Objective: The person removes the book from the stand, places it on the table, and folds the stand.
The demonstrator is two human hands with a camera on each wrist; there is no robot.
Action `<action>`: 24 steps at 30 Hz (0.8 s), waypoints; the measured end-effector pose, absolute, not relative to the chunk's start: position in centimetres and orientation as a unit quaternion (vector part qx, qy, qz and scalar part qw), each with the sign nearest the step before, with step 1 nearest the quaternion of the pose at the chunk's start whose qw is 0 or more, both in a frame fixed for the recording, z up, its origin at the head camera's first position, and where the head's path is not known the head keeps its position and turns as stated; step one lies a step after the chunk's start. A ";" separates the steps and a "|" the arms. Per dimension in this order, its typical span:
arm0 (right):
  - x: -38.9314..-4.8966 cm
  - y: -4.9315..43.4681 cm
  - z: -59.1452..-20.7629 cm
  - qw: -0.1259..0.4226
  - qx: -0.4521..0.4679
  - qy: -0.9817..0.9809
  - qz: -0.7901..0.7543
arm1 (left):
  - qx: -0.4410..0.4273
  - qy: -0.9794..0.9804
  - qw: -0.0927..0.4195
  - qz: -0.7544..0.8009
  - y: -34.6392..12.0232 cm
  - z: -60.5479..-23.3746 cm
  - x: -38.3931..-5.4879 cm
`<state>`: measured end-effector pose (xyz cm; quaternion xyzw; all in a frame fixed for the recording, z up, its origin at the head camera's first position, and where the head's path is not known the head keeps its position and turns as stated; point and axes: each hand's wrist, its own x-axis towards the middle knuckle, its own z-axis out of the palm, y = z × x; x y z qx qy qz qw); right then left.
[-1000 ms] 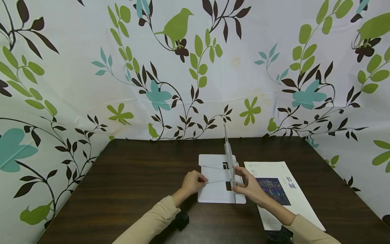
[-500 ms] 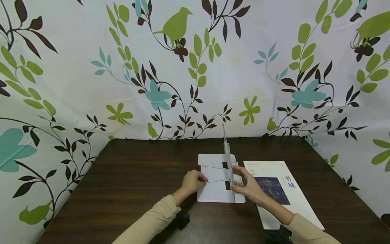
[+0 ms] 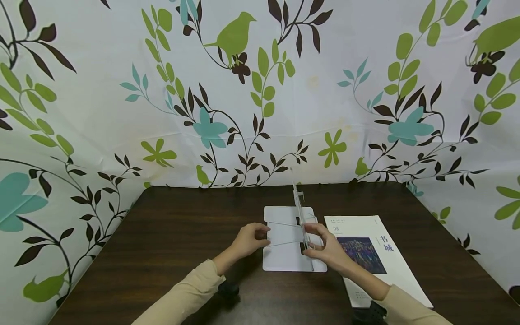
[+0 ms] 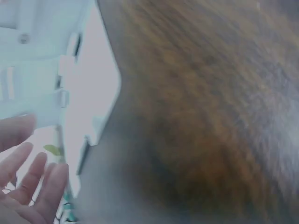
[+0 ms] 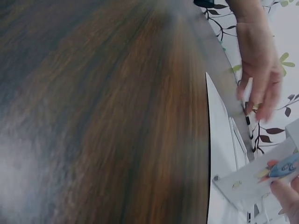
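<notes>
A white folding book stand (image 3: 280,262) lies with its base flat on the table. Its hinged panel (image 3: 299,210) stands up nearly edge-on in the head view, leaning slightly left. Two thin wires cross the base from panel to left edge. My right hand (image 3: 331,249) holds the panel low down, thumb and fingers about its lower part; the right wrist view shows a coloured print on the panel (image 5: 238,182). My left hand (image 3: 248,239) is beside the base's left edge, its fingers (image 4: 51,186) loosely bent, apart and holding nothing.
A white magazine (image 3: 361,286) with a dark blue picture lies just right of the stand, partly under my right forearm. The dark wooden table (image 3: 183,216) ends at a leaf-and-bird patterned cloth (image 3: 317,90) behind and at the sides.
My left hand has let go of the wire at the left edge and moved a little left, its fingers parting. The panel's top has tipped left, my right hand moving slightly with it.
</notes>
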<state>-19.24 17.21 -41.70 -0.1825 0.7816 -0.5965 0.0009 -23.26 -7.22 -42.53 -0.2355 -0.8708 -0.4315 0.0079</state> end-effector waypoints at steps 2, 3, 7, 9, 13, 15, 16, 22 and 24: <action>-19.2 17.0 -41.7 0.000 -0.184 0.786 -0.591 | -0.239 -0.854 0.014 -0.462 -7.6 -41.6 -22.9; -19.2 16.8 -41.6 0.000 -0.182 0.789 -0.587 | -0.240 -0.844 0.012 -0.480 -7.7 -41.0 -22.7; -19.2 16.3 -41.2 0.007 -0.161 0.808 -0.567 | -0.244 -0.807 -0.021 -0.537 -8.1 -38.6 -21.8; -19.3 15.9 -41.0 0.012 -0.151 0.818 -0.555 | -0.250 -0.789 -0.053 -0.559 -8.3 -37.5 -21.4; -19.4 15.4 -40.8 0.009 -0.142 0.837 -0.528 | -0.256 -0.761 -0.109 -0.585 -8.6 -35.8 -20.6; -19.4 15.2 -40.9 0.004 -0.143 0.844 -0.516 | -0.257 -0.754 -0.120 -0.592 -8.6 -35.3 -20.3; -19.4 15.1 -40.9 0.002 -0.144 0.847 -0.512 | -0.258 -0.750 -0.123 -0.597 -8.6 -35.1 -20.2; -19.4 14.4 -40.9 -0.002 -0.161 0.862 -0.481 | -0.253 -0.727 -0.130 -0.625 -8.4 -34.8 -19.5; -19.4 14.3 -40.8 -0.008 -0.165 0.868 -0.468 | -0.243 -0.720 -0.132 -0.637 -8.2 -34.9 -19.3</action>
